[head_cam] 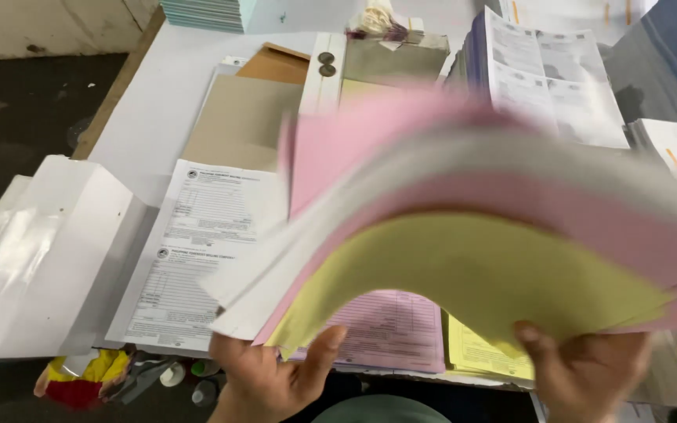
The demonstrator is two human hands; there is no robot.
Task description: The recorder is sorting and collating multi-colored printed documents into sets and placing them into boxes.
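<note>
Head: hands (425, 368) hold fanned sheets (472, 258) above

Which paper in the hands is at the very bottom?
The yellow sheet: it hangs lowest in the fanned bundle, under the pink sheet and the white sheet.

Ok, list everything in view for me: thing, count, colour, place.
Sheaf of loose sheets: one bundle, white, pink and yellow layers, fanned and blurred, held up in the middle.
Printed white forms: one stack, flat on the table, left of centre.
Pink form: one stack, on the table under the sheaf.
Yellow sheet: one, right of the pink form.
Grey-brown boards: a few, behind the white forms.
Folded white card: one, far left.
Printed white stack: one, top right.
Coins: two, dark, top centre.
Light blue paper stack: one, top left.
White table: one.
Left hand: fingers holding the sheaf's lower left.
Right hand: holding its lower right.
</note>
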